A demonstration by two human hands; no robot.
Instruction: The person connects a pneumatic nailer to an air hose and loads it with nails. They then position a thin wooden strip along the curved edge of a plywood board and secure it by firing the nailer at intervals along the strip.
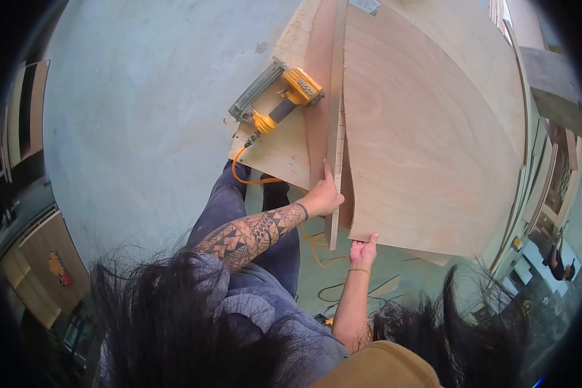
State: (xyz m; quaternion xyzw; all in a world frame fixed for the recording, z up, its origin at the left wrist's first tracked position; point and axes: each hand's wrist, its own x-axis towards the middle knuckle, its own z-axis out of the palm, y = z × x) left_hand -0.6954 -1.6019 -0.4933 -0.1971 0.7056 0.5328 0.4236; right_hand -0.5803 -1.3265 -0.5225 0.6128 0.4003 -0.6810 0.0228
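Observation:
My left hand [323, 194] is wrapped round the near part of a long, narrow wooden strip [335, 116], its index finger stretched along the strip. To the right, my right hand [363, 251] grips the near corner of a large plywood sheet [427, 142], thumb up and fingers mostly hidden under the edge. The strip stands along the left side of that sheet. A yellow and grey nail gun [281, 97] with an orange hose lies on a pale board [275, 145] left of the strip.
Stacked boards [527, 149] line the right side. An orange hose [317, 249] hangs down to the floor near my legs. More wood panels [55, 271] stand at the far left. Another person [558, 262] is at the far right.

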